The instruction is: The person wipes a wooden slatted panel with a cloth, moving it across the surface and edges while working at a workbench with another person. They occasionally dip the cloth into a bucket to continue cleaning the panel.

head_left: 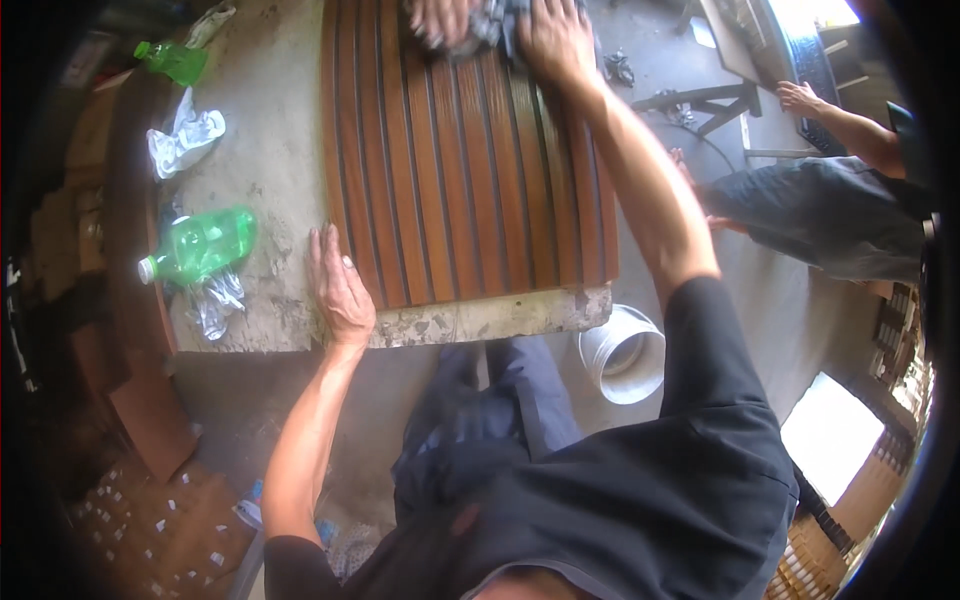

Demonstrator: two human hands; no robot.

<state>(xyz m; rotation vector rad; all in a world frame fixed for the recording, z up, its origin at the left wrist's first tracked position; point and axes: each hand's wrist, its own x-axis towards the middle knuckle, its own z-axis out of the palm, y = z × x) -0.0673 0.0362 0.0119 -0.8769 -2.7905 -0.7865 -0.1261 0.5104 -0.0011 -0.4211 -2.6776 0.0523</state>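
A brown slatted wooden panel (455, 180) with dark grooves lies on a worn, pale tabletop (275, 120). My left hand (343, 287) rests at the panel's near left edge, its fingers stretched out and holding nothing. My right arm reaches to the far right part of the panel. There my right hand (560, 42) presses on a crumpled grey cloth (487, 28), fingers bent over it; the fingertips are cut off by the upper edge. Beside it, another person's hand (440, 18), blurred, also lies on the cloth.
Two green plastic bottles, one nearer (208, 245) and one farther (175, 62), lie at the table's left, with crumpled white plastic (187, 137) between them. A white bucket (622, 355) stands on the floor beyond the near right corner. A co-worker (830, 215) is at the right, near a dark stand (715, 105).
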